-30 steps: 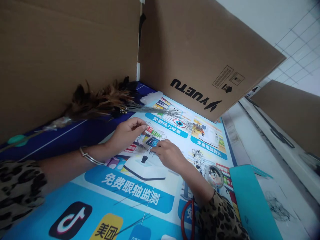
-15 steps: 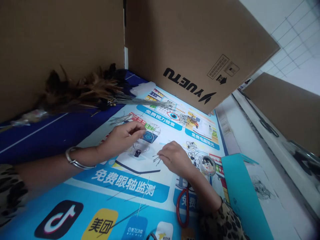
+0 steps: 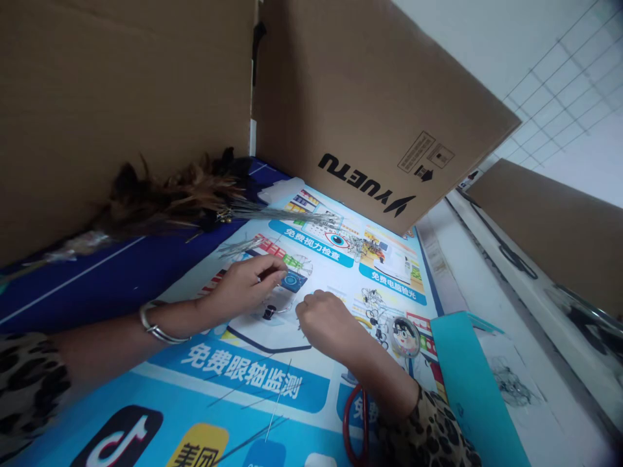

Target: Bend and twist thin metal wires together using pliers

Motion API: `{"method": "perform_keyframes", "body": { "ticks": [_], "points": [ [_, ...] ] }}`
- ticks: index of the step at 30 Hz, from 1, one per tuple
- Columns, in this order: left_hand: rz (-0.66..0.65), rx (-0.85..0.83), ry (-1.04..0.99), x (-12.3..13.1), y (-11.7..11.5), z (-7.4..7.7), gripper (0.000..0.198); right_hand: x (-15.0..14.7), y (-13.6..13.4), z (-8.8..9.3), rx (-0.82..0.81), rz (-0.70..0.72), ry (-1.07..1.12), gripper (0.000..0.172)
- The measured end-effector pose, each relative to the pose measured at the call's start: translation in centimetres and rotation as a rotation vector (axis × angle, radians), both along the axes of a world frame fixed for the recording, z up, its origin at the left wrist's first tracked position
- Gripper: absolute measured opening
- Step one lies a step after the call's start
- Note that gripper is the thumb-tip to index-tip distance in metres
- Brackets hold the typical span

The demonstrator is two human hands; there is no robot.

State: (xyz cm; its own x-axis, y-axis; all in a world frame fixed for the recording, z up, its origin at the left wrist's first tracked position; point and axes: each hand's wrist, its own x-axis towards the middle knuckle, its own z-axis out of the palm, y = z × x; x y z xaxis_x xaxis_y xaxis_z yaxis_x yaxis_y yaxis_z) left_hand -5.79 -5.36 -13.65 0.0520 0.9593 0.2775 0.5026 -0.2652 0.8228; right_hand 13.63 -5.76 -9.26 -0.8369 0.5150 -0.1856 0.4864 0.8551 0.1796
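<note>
My left hand is closed in a pinch, thumb against forefinger, above the printed sheet. What it pinches is too fine to make out. A faint curved wire shows between the hands, but I cannot tell which hand it belongs to. My right hand is close by on the right, fingers curled shut and back turned to me. Thin wire ends show faintly below its fingers; the rest is hidden by the hand. Several straight thin wires lie on the sheet nearer to me. Red-handled scissors lie partly under my right forearm.
Brown feathers and a bundle of thin wires lie at the back left. Small black rings and a round clear container are to the right, beside a teal box. Cardboard panels stand behind.
My right hand has moved left, closer to my left hand, and turned so its wires are mostly hidden. My left hand stays pinched. The view has shifted slightly.
</note>
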Motion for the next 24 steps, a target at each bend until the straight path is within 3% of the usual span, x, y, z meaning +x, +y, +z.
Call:
{"method": "perform_keyframes", "body": {
  "ticks": [8,13,24],
  "points": [
    [-0.037,0.040,0.004,0.0,0.3,-0.5,0.018,-0.6,0.9,-0.2,-0.066,-0.165,0.012,0.014],
    [-0.080,0.026,-0.015,0.0,0.5,-0.7,0.019,0.7,0.3,-0.2,-0.083,-0.310,0.210,0.008],
    [-0.217,-0.038,-0.035,-0.1,0.5,-1.0,0.020,3.0,0.7,-2.6,-0.594,-0.603,0.792,0.011]
  ]
}}
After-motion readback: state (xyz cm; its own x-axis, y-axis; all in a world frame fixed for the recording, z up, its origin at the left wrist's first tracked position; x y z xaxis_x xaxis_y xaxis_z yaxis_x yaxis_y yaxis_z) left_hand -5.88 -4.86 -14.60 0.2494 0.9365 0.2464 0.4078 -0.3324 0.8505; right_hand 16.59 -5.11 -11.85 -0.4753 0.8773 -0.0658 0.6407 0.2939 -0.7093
